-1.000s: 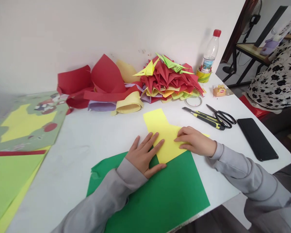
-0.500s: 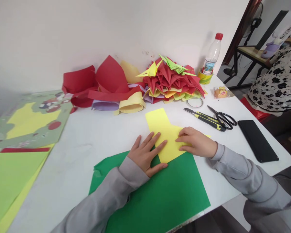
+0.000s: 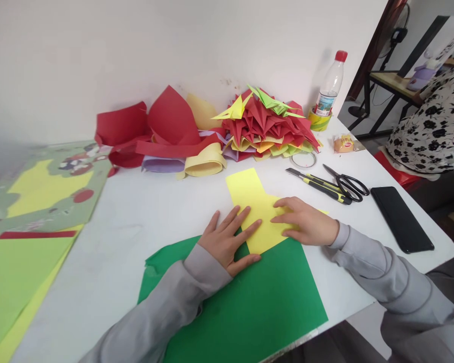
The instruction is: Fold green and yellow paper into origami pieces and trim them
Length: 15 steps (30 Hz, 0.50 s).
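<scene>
A folded piece of yellow paper (image 3: 263, 222) lies partly over a large green sheet (image 3: 249, 307) near the table's front edge. My left hand (image 3: 227, 242) rests flat with fingers spread, its fingertips on the yellow paper's left side and its thumb at the lower edge. On the right part of the same paper is my right hand (image 3: 306, 222), fingers apart and curved over it. Nothing shows between those fingers. The palm hides some of the paper's right side, and a small yellow tip sticks out behind the knuckles.
Red, purple and cream curled papers (image 3: 174, 121) stand along the wall beside a pile of folded paper stars (image 3: 265, 123). To the right lie a utility knife (image 3: 321, 186), scissors (image 3: 350, 184), a tape roll (image 3: 303, 159) and a phone (image 3: 401, 219). Green-yellow sheets (image 3: 22, 282) lie left.
The fingers of my right hand have spread apart and shifted slightly left over the yellow paper. My left hand stays in place.
</scene>
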Available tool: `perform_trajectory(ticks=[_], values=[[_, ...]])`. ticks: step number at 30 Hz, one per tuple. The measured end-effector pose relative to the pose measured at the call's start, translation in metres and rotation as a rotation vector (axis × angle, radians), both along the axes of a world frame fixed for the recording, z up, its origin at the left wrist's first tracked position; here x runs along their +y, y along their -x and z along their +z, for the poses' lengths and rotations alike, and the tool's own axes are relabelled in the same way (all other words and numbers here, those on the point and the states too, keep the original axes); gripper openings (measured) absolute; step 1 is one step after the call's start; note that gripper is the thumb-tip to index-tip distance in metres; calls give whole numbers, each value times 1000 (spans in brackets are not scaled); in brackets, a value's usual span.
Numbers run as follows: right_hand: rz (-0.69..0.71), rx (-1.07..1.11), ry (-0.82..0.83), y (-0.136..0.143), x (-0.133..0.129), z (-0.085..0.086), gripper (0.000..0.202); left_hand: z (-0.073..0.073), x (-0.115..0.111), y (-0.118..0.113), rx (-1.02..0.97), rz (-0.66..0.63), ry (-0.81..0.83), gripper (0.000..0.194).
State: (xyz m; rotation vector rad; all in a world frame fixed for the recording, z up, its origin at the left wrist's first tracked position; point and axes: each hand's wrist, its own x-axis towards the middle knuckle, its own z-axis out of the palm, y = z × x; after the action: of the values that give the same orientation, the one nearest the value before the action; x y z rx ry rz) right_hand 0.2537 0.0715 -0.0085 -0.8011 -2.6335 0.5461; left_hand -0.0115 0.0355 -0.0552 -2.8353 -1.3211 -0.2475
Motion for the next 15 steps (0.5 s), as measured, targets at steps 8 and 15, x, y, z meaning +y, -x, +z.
perform_trajectory(ticks=[8, 15], values=[[92, -192, -68, 12, -12, 0, 50, 4, 0, -1, -26, 3, -14, 74], [108, -182, -56, 11, -9, -3, 47, 0, 7, -2, 40, 50, -74, 59]])
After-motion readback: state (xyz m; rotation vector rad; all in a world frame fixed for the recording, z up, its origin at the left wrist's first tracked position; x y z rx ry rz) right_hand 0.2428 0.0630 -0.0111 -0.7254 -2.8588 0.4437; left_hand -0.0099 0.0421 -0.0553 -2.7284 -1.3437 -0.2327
